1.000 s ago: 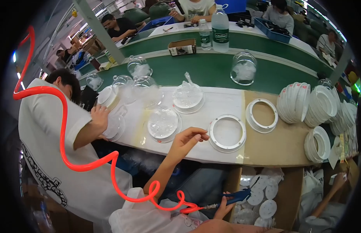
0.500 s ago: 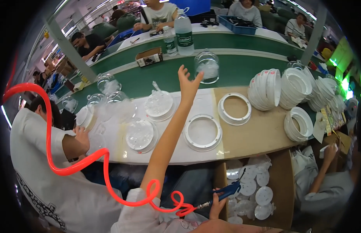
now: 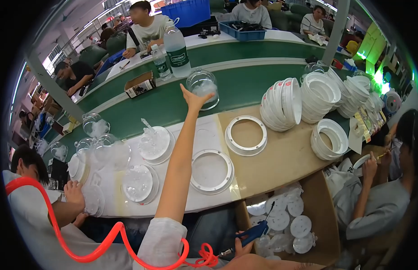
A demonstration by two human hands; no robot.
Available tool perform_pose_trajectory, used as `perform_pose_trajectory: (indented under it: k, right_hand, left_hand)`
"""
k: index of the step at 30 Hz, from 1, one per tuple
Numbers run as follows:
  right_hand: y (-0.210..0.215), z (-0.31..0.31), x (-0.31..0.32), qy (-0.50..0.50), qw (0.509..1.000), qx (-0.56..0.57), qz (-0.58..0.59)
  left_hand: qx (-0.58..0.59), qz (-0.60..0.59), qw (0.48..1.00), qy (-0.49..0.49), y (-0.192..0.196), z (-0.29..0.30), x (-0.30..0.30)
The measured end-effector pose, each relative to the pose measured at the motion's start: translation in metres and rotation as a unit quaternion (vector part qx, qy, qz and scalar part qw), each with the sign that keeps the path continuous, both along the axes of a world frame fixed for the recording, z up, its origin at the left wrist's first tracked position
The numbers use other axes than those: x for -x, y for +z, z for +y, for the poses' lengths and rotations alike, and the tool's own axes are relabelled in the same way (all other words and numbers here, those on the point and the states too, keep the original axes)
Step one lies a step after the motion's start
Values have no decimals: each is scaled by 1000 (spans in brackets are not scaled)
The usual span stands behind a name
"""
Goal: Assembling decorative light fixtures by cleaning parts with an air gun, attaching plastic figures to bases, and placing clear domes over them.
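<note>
The right hand (image 3: pixel 242 246) is below the counter's near edge, its fingers wrapped around the handle of a blue air gun (image 3: pixel 255 234). The nozzle points up over a box (image 3: pixel 323 220) containing white discs (image 3: pixel 301 226) and clear wrapping. A red hose (image 3: pixel 103 245) joins the rear of the gun and runs in coils to the left.

On the counter (image 3: pixel 258 177), one ring (image 3: pixel 229 170) lies flat near the near edge, on the white cover. A second ring (image 3: pixel 246 152) lies farther back, on the brown cover. Ring stacks (image 3: pixel 281 103) occupy the right end. A co-worker's hand (image 3: pixel 74 193) is at the left end.

The left forearm extends across the counter. The left hand (image 3: pixel 195 98) is wide open, thumb and fingers spread at the near side of a clear dome (image 3: pixel 202 81); contact cannot be determined. The dome stands on the green strip (image 3: pixel 245 87) beyond the counter's far edge, with crumpled film inside. Two bottles (image 3: pixel 177 51) stand behind it.
</note>
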State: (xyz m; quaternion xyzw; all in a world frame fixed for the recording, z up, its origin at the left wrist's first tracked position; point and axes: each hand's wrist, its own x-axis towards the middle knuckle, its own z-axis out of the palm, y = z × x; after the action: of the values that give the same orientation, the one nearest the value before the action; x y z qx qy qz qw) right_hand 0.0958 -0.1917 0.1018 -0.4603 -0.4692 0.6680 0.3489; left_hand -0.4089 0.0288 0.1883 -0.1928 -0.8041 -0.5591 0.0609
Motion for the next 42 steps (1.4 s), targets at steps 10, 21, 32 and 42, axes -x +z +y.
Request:
perform_pose_trajectory:
  k: [10, 21, 32, 42]
  right_hand:
    - [-1, -1, -2, -37, 999, 11, 20]
    - [11, 2, -4, -13, 999, 19, 46]
    - [24, 1, -5, -15, 997, 20, 72]
    - [30, -6, -60, -131, 987, 71, 51]
  left_hand:
    - [39, 59, 997, -39, 13, -17, 2]
    - [73, -16, 993, -87, 30, -58, -35]
    - [-25, 75, 995, -53, 9, -102, -116]
    - [-62, 99, 984, -134, 37, -141, -257]
